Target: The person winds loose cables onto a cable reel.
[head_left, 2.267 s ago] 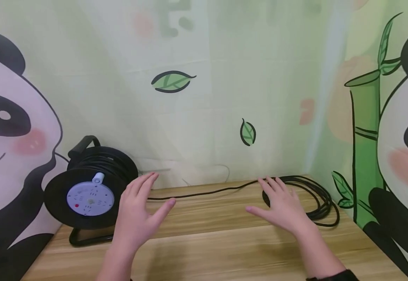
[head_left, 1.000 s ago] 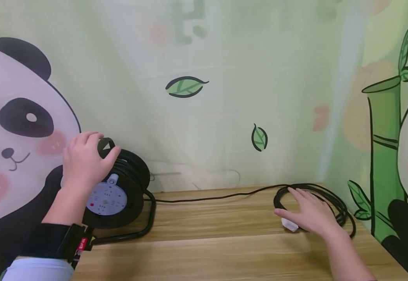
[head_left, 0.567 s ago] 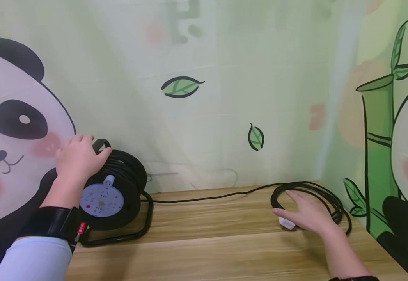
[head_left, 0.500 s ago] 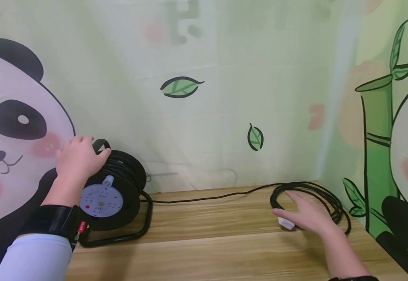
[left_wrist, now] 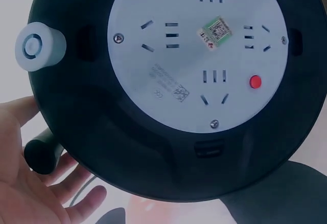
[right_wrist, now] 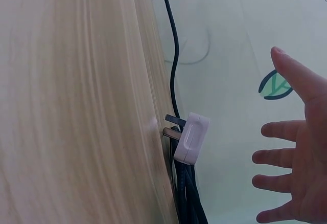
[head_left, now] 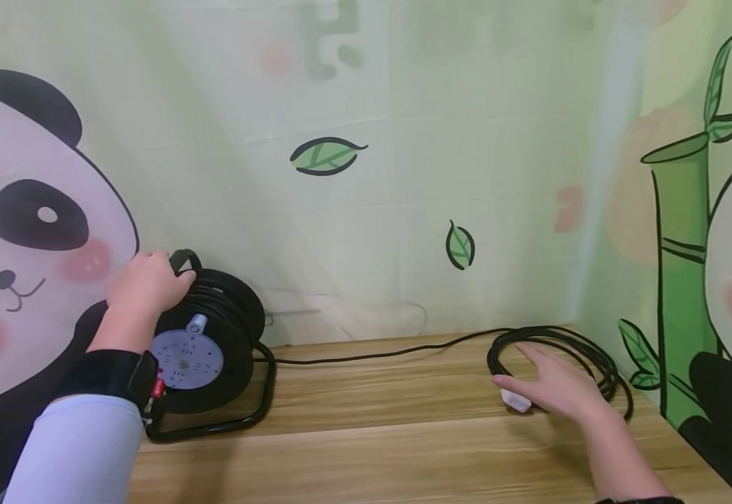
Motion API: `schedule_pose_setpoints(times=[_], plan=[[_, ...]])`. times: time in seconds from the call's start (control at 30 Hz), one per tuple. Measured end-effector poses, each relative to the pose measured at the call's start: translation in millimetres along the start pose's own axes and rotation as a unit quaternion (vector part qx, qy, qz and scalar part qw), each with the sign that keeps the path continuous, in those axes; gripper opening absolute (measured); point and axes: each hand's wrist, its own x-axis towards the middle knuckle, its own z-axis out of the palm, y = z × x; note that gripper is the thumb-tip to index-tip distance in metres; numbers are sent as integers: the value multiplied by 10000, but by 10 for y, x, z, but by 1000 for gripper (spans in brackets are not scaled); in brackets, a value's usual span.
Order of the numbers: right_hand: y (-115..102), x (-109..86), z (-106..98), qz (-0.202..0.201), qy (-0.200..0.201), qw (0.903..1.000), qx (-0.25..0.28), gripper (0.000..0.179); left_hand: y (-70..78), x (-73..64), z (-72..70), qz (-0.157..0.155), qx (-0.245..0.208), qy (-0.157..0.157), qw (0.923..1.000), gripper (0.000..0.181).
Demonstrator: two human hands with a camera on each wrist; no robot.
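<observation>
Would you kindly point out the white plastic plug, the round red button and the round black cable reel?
White plastic plug (right_wrist: 192, 138), right wrist view: middle of its body.
Round red button (left_wrist: 255, 82), left wrist view: its face.
Round black cable reel (head_left: 236, 362), head view: its front flange.

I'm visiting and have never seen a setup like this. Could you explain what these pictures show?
There is no robot here, just a person's two bare hands. The wide picture comes from a camera worn on the head; the other two come from cameras worn on the wrists, one for each hand. On the wooden table stands a black cable reel with a pale, round socket panel. A black cable runs from it to a loose coil, where a white plug lies. The left hand has its fingers curled around the reel's handle, though how firmly is hard to tell. The right hand is open over the coil, holding nothing. The pandas are only drawings on the backdrop.
</observation>
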Motion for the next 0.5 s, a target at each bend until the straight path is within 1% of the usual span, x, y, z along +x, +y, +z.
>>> schedule_pose_setpoints(times=[0.2, 0.3, 0.4, 0.5], plan=[[-16, 4, -8, -50, 2, 10000, -68, 103, 47, 101, -10, 7, -64, -176, 9998, 66], [-34, 6, -9, -67, -5, 10000, -60, 103, 37, 138, -4, -35, -29, -220, 9997, 58], [-7, 0, 2, -66, 38, 10000, -61, 103, 45, 182, 14, -150, -30, -348, 9993, 47], [2, -1, -3, -84, 83, 9999, -95, 103, 42, 222, 20, -179, -78, -473, 9987, 40]])
